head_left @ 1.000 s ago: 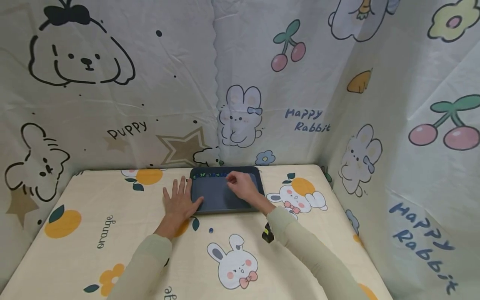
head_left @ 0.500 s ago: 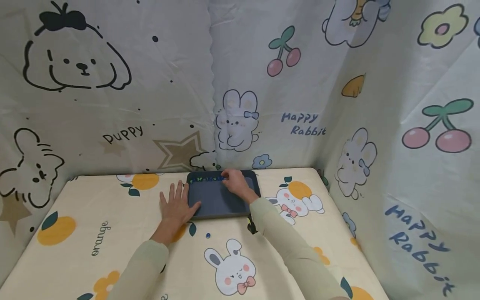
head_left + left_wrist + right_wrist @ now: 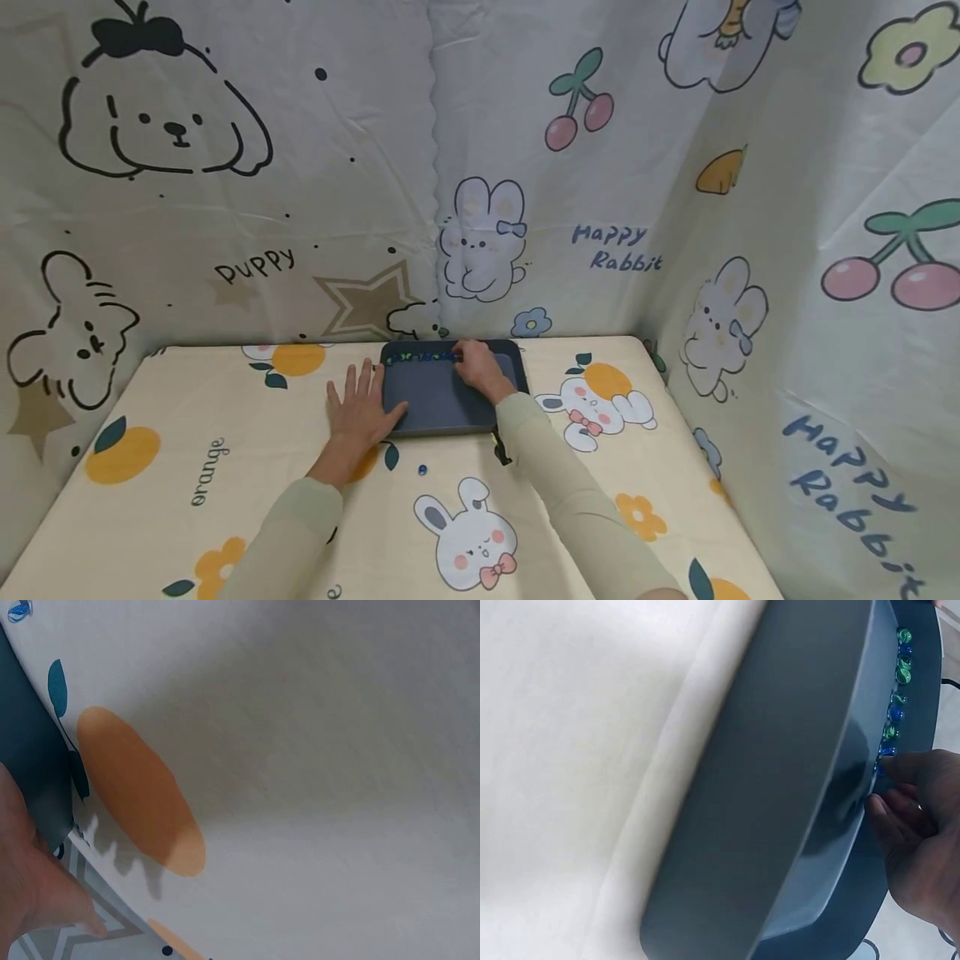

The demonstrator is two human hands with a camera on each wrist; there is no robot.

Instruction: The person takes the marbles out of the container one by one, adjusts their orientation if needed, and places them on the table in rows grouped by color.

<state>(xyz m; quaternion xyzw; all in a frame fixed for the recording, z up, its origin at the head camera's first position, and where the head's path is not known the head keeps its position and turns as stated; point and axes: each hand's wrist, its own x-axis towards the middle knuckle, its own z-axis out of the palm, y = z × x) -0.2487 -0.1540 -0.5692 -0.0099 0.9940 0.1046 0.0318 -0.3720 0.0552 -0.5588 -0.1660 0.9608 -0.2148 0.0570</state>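
A dark grey rectangular tray lies at the far side of the table. Along its far inner side runs a row of small blue and green glass marbles. My right hand reaches into the tray at the row's right end. Its index fingertip touches a blue marble, while the thumb stands a little apart from it. My left hand lies with spread fingers at the tray's left edge, thumb over the rim. A single blue marble sits on the cloth in front of the tray.
A cream cloth printed with oranges and rabbits covers the table. Patterned curtains hang close behind it and on the right. A small black-and-yellow thing shows beside the right sleeve.
My right hand has moved forward and down from above the tray to the row's right end, staying there for the last half second. My left hand has kept its place.
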